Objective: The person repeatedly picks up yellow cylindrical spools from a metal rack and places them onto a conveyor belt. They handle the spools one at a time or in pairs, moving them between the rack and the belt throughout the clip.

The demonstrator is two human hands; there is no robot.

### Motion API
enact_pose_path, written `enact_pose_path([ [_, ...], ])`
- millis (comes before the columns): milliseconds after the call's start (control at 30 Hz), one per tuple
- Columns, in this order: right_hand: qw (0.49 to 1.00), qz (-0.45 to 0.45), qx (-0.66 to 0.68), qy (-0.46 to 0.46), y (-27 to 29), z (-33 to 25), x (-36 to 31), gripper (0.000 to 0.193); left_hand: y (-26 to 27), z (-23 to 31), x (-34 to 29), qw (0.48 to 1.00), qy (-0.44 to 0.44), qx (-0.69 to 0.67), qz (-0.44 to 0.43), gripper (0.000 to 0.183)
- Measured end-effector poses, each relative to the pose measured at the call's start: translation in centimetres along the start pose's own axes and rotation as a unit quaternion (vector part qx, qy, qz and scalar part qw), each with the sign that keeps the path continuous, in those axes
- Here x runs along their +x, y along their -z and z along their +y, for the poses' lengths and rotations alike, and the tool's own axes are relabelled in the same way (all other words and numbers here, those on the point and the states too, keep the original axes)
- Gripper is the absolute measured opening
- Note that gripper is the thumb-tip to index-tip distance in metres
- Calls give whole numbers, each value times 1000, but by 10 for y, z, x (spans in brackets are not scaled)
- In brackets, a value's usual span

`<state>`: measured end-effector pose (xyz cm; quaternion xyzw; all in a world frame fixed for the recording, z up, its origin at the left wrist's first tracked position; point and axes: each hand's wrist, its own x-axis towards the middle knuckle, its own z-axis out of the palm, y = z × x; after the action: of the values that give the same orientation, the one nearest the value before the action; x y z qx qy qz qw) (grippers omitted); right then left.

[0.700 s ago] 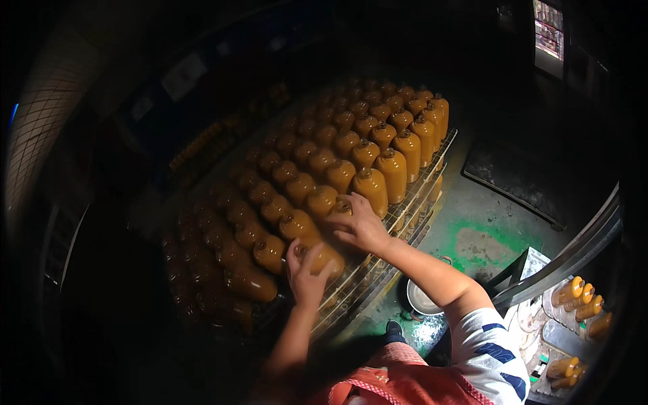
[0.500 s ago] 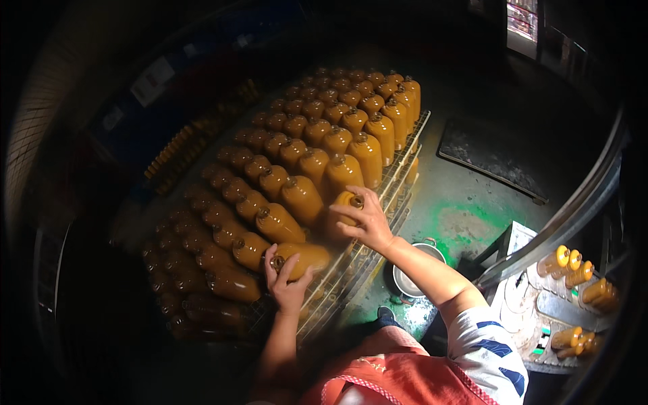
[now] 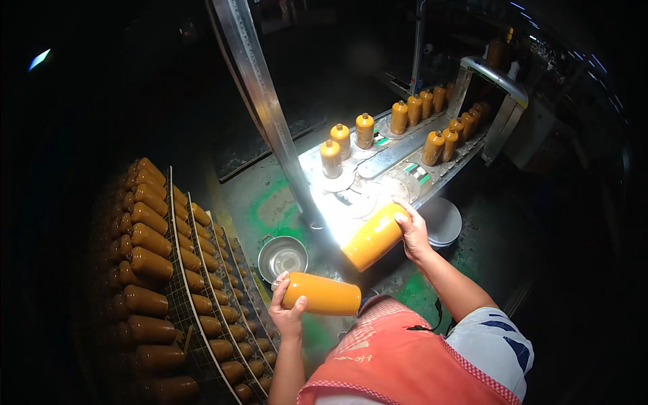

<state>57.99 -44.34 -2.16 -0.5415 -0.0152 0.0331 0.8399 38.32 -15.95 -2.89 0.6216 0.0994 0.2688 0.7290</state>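
Observation:
My left hand [image 3: 289, 309] grips a glossy orange bottle [image 3: 329, 295] near its neck end, and the bottle lies almost level with its base to the right. A matching orange bottle [image 3: 373, 241] is in my right hand [image 3: 413, 233], tilted with its base low on the left; the fingers wrap its upper end. Both bottles are off any surface, above the floor and in front of my red apron. Beyond my right hand is the near end of a brightly lit conveyor [image 3: 388, 162] with round plates.
Several orange bottles [image 3: 331, 156] stand in two rows on the conveyor, leading to a metal-framed opening [image 3: 493, 79]. A metal post [image 3: 260, 81] rises beside it. On the left is a tiered wire rack [image 3: 177, 250] full of bottles. A metal pot [image 3: 283, 256] and a pale basin [image 3: 445, 221] sit below.
My view has swung right from the rack to the conveyor. Both hands have left the rack, each carrying a bottle, and the bottles are now held in the air.

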Motion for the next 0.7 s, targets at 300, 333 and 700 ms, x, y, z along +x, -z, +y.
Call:
enact_pose_path([
  [300, 949, 187, 217, -135, 228, -45, 45, 51, -274, -116, 42, 887, 363, -232, -163, 66],
  [333, 940, 177, 246, -156, 254, -42, 60, 50, -297, -162, 49, 853, 412, -265, -181, 60],
  [700, 785, -111, 576, -199, 476, 33, 218, 39, -546, -294, 115, 657, 625, -376, -192, 24],
])
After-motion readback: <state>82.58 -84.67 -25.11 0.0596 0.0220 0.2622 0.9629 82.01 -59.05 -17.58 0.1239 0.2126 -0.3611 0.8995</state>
